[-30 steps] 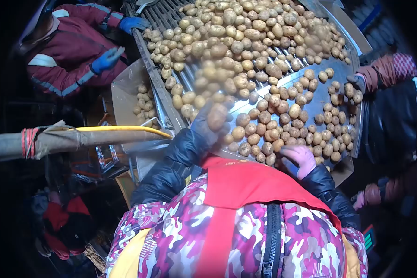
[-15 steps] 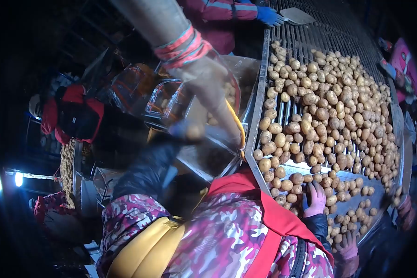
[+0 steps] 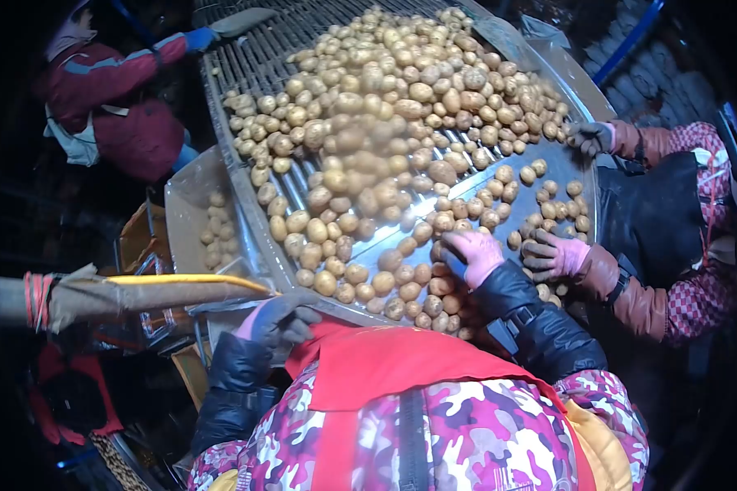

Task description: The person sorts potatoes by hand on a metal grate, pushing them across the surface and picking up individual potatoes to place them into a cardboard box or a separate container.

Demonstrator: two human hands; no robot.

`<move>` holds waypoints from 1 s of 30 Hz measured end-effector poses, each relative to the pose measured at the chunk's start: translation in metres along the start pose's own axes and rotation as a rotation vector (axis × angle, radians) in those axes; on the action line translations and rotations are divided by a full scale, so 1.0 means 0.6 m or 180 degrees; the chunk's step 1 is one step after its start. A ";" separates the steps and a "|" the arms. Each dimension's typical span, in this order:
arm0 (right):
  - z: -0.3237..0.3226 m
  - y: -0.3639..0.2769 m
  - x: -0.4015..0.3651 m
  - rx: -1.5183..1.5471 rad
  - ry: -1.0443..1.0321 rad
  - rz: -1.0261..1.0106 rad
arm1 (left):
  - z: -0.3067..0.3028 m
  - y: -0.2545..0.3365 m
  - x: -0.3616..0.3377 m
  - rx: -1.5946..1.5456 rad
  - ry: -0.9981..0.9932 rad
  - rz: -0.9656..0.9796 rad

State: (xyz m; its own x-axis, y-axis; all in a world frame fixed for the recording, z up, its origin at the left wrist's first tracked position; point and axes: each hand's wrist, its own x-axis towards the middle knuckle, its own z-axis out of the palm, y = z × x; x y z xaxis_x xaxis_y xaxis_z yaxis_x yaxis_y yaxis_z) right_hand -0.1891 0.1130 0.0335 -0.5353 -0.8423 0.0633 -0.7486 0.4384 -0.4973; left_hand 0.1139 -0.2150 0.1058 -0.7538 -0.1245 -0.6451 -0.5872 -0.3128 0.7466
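Observation:
Potatoes (image 3: 434, 98) cover much of a slatted metal sorting table (image 3: 569, 164), thinning out on its smooth near plate. My right hand (image 3: 473, 255), in a pink and grey glove, lies palm down over potatoes near the table's front edge, fingers apart and touching them. Beside the table's left front corner is my left hand (image 3: 282, 319), gloved too, its fingers loosely bent and apart with nothing visible in them. It is close to the end of a wrapped pole (image 3: 155, 296) with a yellow strip.
On the right a co-worker's two gloved hands (image 3: 555, 255) reach to the potatoes. Another person (image 3: 110, 98) at the upper left holds a flat scoop (image 3: 241, 22). A bin (image 3: 192, 214) with potatoes stands left of the table. Farther back is someone in red (image 3: 74, 393).
The view has turned toward the table. My left hand, blurred before beside a potato over the bins, is now at the table's corner with no potato visible. My right hand still lies among the potatoes.

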 end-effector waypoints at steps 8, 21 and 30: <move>-0.041 0.072 0.193 -0.0378 0.0400 0.0702 | 0.125 0.070 0.178 -0.0193 -0.0888 -0.0287; 0.017 0.126 0.240 0.0037 0.0464 0.1311 | 0.136 0.029 0.249 -0.1638 -0.1186 -0.0281; -0.012 -0.118 0.307 0.1052 -0.0004 -0.0522 | 0.098 -0.021 0.272 -0.2669 -0.1159 -0.0007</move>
State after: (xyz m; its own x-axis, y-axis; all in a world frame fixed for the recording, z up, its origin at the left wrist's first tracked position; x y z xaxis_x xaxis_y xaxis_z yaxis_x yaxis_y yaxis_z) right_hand -0.2378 -0.0710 0.0865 -0.4180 -0.8935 0.1644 -0.6576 0.1727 -0.7333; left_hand -0.0188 -0.1762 0.0005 -0.8829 0.1372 -0.4491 -0.2895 -0.9120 0.2906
